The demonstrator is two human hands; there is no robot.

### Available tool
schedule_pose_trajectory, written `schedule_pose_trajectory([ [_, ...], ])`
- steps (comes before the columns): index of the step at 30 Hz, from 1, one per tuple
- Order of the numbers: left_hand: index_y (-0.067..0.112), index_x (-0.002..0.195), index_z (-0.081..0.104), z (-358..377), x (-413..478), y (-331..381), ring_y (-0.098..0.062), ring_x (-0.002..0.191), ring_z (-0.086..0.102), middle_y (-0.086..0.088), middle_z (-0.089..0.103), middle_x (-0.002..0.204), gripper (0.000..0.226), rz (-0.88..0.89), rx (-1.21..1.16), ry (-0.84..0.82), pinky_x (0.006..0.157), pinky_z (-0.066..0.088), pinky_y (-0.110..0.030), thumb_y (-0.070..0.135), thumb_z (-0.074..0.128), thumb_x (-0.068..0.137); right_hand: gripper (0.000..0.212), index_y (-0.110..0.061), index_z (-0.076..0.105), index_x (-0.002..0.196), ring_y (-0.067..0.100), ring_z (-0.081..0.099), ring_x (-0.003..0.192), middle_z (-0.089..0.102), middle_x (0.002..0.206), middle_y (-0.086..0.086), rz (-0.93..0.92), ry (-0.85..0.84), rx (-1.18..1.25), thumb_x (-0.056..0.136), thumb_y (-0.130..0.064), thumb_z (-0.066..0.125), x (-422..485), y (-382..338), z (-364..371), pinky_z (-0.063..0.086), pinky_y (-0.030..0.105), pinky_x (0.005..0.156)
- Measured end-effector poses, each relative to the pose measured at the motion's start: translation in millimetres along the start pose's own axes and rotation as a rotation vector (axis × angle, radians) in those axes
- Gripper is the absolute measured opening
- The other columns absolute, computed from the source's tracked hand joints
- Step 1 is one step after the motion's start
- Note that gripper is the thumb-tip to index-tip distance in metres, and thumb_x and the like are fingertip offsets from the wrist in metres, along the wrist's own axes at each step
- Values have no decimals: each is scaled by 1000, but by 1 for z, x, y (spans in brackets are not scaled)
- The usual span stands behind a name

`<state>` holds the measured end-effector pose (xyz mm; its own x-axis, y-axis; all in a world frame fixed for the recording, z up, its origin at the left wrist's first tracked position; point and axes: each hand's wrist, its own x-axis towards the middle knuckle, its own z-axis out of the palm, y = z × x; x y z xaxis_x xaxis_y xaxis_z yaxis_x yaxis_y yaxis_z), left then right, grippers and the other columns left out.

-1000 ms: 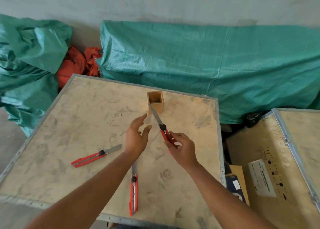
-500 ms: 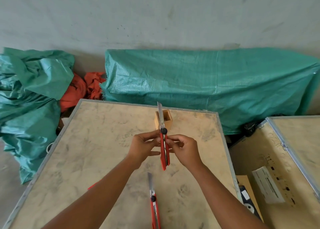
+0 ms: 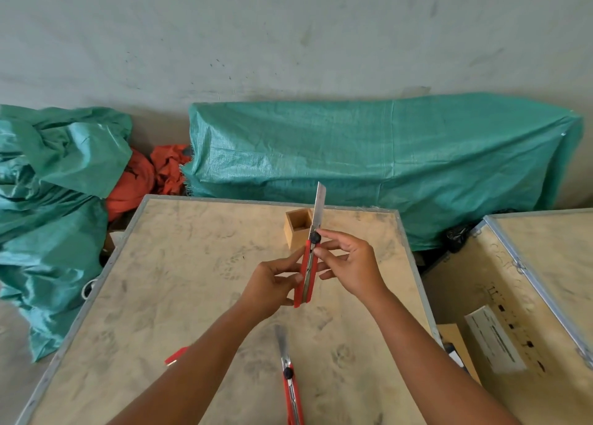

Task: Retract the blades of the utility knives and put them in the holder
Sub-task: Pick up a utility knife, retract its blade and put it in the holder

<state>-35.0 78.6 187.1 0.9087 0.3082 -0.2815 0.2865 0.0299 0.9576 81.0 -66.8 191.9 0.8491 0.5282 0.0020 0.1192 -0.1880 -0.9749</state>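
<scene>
Held knife: red utility knife [image 3: 307, 275] upright above the bench middle, blade fully out.
Left hand [image 3: 272, 285]: pinching the handle's lower half.
Right hand [image 3: 348, 264]: fingertips at the black lock wheel.
Holder [image 3: 296, 232]: near the far edge, looks empty.
Left to do: all three; second knife [image 3: 290, 379] at the near edge, third knife [image 3: 176, 355] mostly hidden by the forearm.
Change: knife tipped from a slant to upright, both hands now on it.

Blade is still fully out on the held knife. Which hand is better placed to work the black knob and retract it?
Right. Right hand has fingertips at the black knob of the held knife; left hand grips the handle lower down.
</scene>
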Motion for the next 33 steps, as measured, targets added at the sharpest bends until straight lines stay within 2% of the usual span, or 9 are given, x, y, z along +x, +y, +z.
schedule_pose_trajectory([
  [3, 32, 133, 62, 3, 0, 2, -26, 99, 73, -1, 75, 112, 53, -10, 14, 2, 69, 65, -43, -4, 61, 94, 39, -19, 69, 128, 22, 79, 69, 77, 104, 3, -11, -16, -22, 90, -10, 75, 1, -1, -3, 65, 35, 56],
  [7, 21, 130, 65, 6, 0, 0, -16, 88, 77, 3, 80, 100, 47, 4, 8, 60, 66, 65, -40, -6, 62, 92, 27, -15, 73, 119, 21, 78, 65, 75, 104, 1, -22, -24, -36, 92, -12, 72, 8, -6, -10, 64, 32, 54],
  [10, 18, 127, 67, 9, 0, -2, -16, 87, 78, 1, 80, 99, 44, -2, -19, 80, 64, 65, -42, -7, 64, 91, 25, -15, 74, 117, 20, 78, 68, 74, 107, 1, -29, -62, -93, 92, -11, 72, 13, -5, -14, 63, 31, 54],
  [14, 17, 124, 70, 8, 3, 0, -21, 90, 77, -5, 80, 102, 41, 15, -84, 125, 64, 65, -47, -7, 64, 91, 22, -10, 77, 110, 18, 78, 79, 73, 111, 4, -113, -139, -146, 88, -6, 76, 11, 3, -11, 65, 40, 55],
  [18, 15, 124, 69, 5, 7, 3, -19, 88, 78, -5, 80, 100, 42, 7, -162, 151, 59, 64, -37, -9, 64, 90, 23, -8, 78, 110, 19, 77, 83, 71, 107, 5, -119, -168, -153, 87, -5, 77, 7, 10, -8, 65, 44, 58],
  [24, 15, 126, 68, 2, 9, 1, -20, 89, 78, -1, 81, 97, 44, -23, -225, 152, 61, 64, -40, -9, 64, 90, 24, -9, 79, 110, 16, 74, 91, 69, 108, 2, -125, -224, -180, 87, -6, 77, 3, 15, -4, 66, 39, 62],
  [27, 13, 129, 66, 3, 9, 1, -23, 92, 78, -5, 80, 103, 45, -23, -262, 132, 63, 64, -42, -8, 64, 90, 24, -8, 78, 111, 16, 74, 93, 69, 110, 1, -123, -230, -159, 87, -5, 77, 4, 14, -7, 66, 38, 63],
  [33, 23, 133, 62, 3, 3, 4, -24, 104, 74, 5, 74, 121, 58, 83, -169, -12, 79, 62, -37, -13, 64, 88, 28, -10, 77, 114, 19, 75, 91, 71, 113, -1, -125, -186, -90, 87, -3, 76, 8, 12, -14, 66, 35, 62],
])
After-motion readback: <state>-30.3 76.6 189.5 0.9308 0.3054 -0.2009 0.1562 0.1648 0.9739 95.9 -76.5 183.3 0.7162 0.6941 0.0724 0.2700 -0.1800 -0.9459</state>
